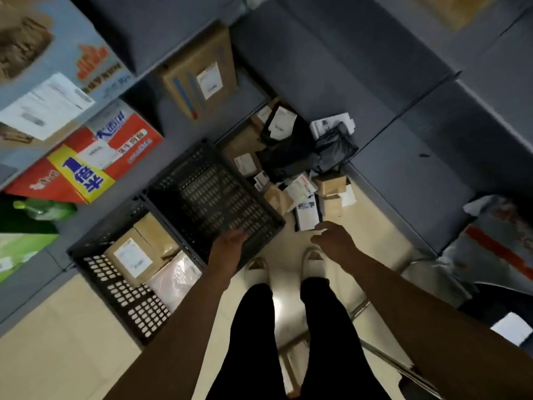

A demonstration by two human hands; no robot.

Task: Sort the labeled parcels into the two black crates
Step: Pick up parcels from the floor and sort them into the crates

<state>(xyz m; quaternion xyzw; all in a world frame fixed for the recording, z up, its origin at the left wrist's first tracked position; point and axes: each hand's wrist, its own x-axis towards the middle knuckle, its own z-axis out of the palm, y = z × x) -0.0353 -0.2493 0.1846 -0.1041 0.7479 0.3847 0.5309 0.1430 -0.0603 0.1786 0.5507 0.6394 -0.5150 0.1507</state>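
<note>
White parcel (307, 216) lies near the empty, loose right hand (331, 238); left hand (230, 241) relaxed too; hasty grabbing could scatter the heap (288, 157).

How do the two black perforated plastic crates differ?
The left black plastic crate holds labelled cardboard boxes and a clear-wrapped parcel; the right black crate shows only bare bottom. The right crate sits beside the unsorted pile; the left crate lies farther off. Both are perforated and adjoining.

Your view is dim and soft, warped at the edges; glare shines on the glossy cream floor tiles (277, 305).
</note>
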